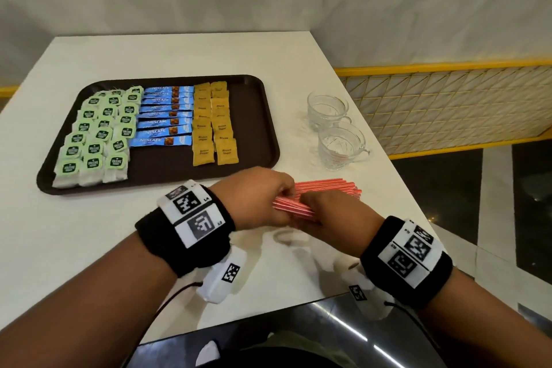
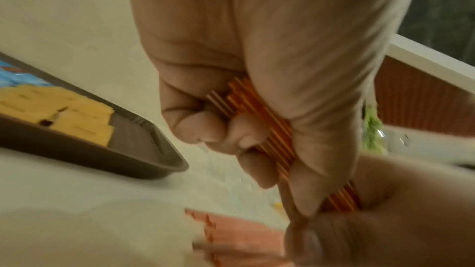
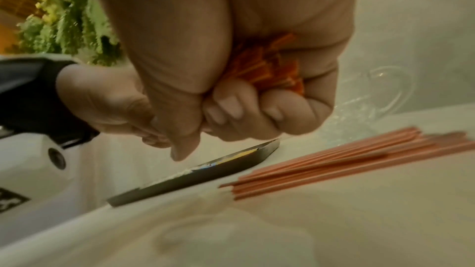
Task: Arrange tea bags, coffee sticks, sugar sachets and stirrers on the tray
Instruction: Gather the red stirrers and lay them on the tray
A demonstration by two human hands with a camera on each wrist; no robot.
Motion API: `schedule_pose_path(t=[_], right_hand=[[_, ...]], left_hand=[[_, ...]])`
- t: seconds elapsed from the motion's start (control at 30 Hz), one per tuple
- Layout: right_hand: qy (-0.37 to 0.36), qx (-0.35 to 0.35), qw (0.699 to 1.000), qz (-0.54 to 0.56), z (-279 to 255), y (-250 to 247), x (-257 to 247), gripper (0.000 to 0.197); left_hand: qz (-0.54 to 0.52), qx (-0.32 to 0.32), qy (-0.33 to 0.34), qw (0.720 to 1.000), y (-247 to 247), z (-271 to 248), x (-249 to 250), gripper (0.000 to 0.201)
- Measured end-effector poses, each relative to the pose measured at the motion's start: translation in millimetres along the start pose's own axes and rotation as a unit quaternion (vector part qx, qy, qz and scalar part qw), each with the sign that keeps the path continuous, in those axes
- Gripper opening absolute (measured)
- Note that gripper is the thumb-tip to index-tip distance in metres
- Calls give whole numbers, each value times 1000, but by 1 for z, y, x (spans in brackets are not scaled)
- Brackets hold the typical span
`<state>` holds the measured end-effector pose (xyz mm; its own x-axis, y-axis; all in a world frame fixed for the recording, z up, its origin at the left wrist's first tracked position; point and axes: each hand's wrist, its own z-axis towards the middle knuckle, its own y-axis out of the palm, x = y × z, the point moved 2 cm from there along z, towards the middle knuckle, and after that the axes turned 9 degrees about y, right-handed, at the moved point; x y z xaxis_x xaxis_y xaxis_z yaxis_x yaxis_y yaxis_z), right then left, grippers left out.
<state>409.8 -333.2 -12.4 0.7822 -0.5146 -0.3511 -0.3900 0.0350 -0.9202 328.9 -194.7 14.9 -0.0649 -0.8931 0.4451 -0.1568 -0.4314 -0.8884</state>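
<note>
both hands meet just off the near edge of the brown tray (image 1: pixel 254 116), each curled round the same bundle of red stirrers (image 1: pixel 294 208). the left hand (image 1: pixel 254 197) grips one end of the bundle, its fingers (image 2: pixel 203 129) wrapped under the sticks; the right hand (image 1: pixel 331 212) closes on the other end, its fingers (image 3: pixel 228 100) folded tight over the stick tips. the two hands touch each other at the middle of the bundle, which is held above the white tabletop (image 1: pixel 89 233).

more loose stirrers (image 1: pixel 328 187) lie flat on the tabletop beside the tray's near right corner, just behind the hands.

on the tray, green-tagged tea bags (image 1: pixel 95 140) fill the left part in overlapping rows, blue coffee sticks (image 1: pixel 164 116) are stacked in a column next to them, and brown sugar sachets (image 1: pixel 213 125) sit in two columns to the right of those. the strip along the tray's right side is bare.

two clear glass cups (image 1: pixel 334 125) stand on the tabletop to the right of the tray, one behind the other, well apart from the hands.
</note>
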Motion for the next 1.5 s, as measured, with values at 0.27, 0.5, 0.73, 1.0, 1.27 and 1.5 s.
schedule_pose_path(t=[0.27, 0.5, 0.73, 1.0, 1.27, 1.5], right_hand=[[-12, 0, 973, 232, 30, -3, -54, 25], [-69, -68, 913, 396, 60, 19, -103, 12], [-23, -92, 970, 225, 75, 35, -102, 41], [-9, 90, 989, 120, 68, 11, -76, 23], [-171, 139, 972, 82, 47, -8, -138, 59], [-130, 97, 986, -23, 47, -1, -144, 62]], left_hand=[[-408, 186, -46, 892, -32, -57, -43, 78], [-489, 264, -13, 831, -30, -68, -35, 36], [-475, 294, -33, 829, -21, -77, -57, 41], [-450, 339, -133, 815, 2, -83, -82, 37], [-441, 337, -101, 826, 12, -81, -80, 28], [-425, 355, -84, 828, 20, -80, -82, 27]])
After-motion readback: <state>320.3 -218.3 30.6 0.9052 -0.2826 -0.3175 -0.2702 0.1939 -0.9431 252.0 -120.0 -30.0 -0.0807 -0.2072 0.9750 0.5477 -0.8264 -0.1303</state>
